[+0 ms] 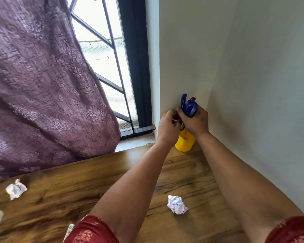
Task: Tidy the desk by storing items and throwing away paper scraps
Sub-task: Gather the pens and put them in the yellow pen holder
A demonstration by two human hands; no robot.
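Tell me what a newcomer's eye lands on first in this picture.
First, the two hands meeting at the far corner of the wooden desk: the right hand grips a bunch of blue-handled items above a yellow cup, and the left hand pinches something small beside it. Next, the purple curtain filling the left side by the window. Then two crumpled paper balls, one at the desk's left edge and one between the forearms.

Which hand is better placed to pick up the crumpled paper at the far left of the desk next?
Left, probably. The left hand is on that side of the far-left crumpled paper, while the right hand grips the blue scissors over the yellow cup.
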